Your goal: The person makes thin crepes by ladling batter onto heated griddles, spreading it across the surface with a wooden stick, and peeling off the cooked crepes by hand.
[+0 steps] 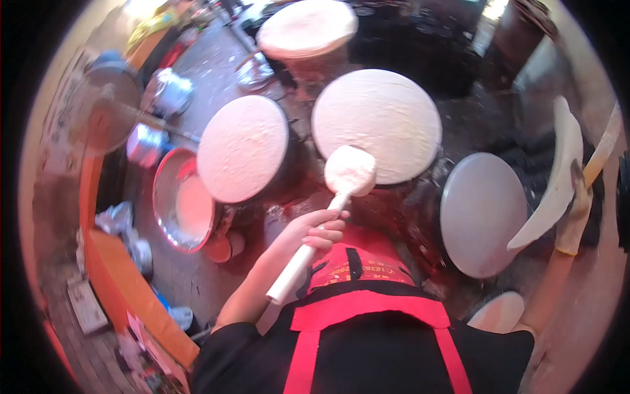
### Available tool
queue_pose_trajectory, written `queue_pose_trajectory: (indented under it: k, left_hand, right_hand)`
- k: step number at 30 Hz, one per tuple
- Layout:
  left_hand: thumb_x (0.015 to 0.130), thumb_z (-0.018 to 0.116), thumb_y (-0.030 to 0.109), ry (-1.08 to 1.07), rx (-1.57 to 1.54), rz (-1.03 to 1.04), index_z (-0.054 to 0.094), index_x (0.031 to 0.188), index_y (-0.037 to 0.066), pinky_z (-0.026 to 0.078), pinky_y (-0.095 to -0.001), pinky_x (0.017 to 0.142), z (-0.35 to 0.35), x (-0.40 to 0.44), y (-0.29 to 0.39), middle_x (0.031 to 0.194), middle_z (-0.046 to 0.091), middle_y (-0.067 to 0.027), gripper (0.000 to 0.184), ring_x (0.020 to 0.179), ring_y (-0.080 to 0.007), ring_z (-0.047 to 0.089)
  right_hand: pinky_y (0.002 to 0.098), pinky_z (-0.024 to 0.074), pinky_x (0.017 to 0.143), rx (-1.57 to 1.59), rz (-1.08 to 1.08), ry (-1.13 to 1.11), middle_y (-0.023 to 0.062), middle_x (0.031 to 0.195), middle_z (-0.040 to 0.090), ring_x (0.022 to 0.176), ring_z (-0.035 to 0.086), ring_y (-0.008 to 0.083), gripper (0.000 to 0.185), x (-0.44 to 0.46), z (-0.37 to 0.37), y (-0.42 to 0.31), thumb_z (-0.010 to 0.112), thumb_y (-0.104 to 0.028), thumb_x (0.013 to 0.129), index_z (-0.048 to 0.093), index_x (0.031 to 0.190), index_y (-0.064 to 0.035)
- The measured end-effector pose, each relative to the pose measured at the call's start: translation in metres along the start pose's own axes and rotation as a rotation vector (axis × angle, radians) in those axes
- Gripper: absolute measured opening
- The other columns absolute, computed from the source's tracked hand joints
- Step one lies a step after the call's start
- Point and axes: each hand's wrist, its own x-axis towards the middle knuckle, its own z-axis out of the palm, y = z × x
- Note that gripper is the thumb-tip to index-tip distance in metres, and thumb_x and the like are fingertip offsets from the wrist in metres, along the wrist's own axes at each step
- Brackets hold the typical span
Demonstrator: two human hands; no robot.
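Note:
My left hand [319, 230] is wrapped round the white handle of a ladle [302, 262]. The ladle's round head, coated with pale batter [350, 172], hangs over the near edge of a round griddle spread with a pale pancake [377, 125]. At the far right my right hand [577, 207], in what looks like a light glove, grips a large thin pancake [558, 177] by its edge, held up on its side. A yellowish strip [602, 152] rises beside that hand; whether it is held too, I cannot tell. Left of the pancake is a bare grey griddle [484, 215].
Two more round griddles with pale pancakes [243, 150] [307, 27] stand at left and back. A red-rimmed basin [161, 190] holds white batter. Metal pots [169, 92] and an orange ledge [128, 289] line the left side. A pale disc [499, 312] lies near my right arm.

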Motion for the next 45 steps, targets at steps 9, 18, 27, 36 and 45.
queue_pose_trajectory:
  k: [9, 18, 27, 36, 45]
  left_hand:
    - [0.102, 0.039, 0.009, 0.11, 0.179, 0.275, 0.043, 0.111, 0.0, 0.028, -0.0152, 0.033, -0.001, -0.104, 0.126, 0.073, 0.037, -0.0006, 0.013, 0.048, -0.0039, 0.033]
    - [0.1, 0.046, 0.008, 0.116, 0.229, 0.491, 0.041, 0.104, 0.003, 0.029, -0.0144, 0.036, 0.038, -0.185, 0.289, 0.073, 0.042, -0.0011, 0.008, 0.049, -0.0026, 0.037]
    - [0.101, 0.043, 0.008, 0.08, 0.182, 0.475, 0.041, 0.115, -0.001, 0.028, -0.0156, 0.035, 0.053, -0.219, 0.39, 0.072, 0.04, -0.0025, 0.016, 0.05, -0.0044, 0.036]
    - [0.101, 0.044, 0.01, 0.12, 0.423, 0.443, 0.042, 0.114, 0.001, 0.029, -0.0151, 0.037, 0.087, -0.194, 0.37, 0.073, 0.039, -0.001, 0.016, 0.052, -0.0038, 0.036]
    - [0.098, 0.047, 0.009, 0.223, 0.663, -0.065, 0.039, 0.087, 0.009, 0.028, -0.0146, 0.037, 0.125, -0.082, 0.201, 0.069, 0.04, 0.0043, 0.014, 0.05, -0.0013, 0.036]
  right_hand:
    - [0.0255, 0.0413, 0.056, 0.205, 0.077, -0.18, 0.0008, 0.079, 0.051, 0.067, 0.049, 0.0128, 0.02, 0.103, 0.427, -0.029, 0.061, -0.024, 0.092, 0.063, 0.104, -0.0082]
    - [0.0241, 0.0345, 0.047, 0.567, -0.078, -0.355, -0.0012, 0.065, 0.036, 0.053, 0.037, 0.0098, 0.016, 0.224, 0.692, -0.068, 0.053, -0.013, 0.097, 0.046, 0.084, -0.0067]
    - [0.0278, 0.0318, 0.035, 0.446, 0.545, 0.164, 0.0001, 0.057, 0.046, 0.038, 0.039, 0.012, 0.016, 0.214, 0.764, 0.204, 0.067, -0.014, 0.088, 0.054, 0.079, -0.0106]
    - [0.0257, 0.0265, 0.034, 0.33, 0.572, 0.19, -0.0049, 0.051, 0.041, 0.035, 0.035, 0.009, 0.03, 0.144, 0.748, 0.202, 0.071, -0.03, 0.087, 0.055, 0.068, -0.0139]
    - [0.0201, 0.0279, 0.036, 0.086, 0.268, 0.111, -0.0074, 0.06, 0.042, 0.042, 0.038, 0.0035, 0.034, -0.148, 0.305, 0.173, 0.052, -0.017, 0.096, 0.053, 0.129, -0.0166]
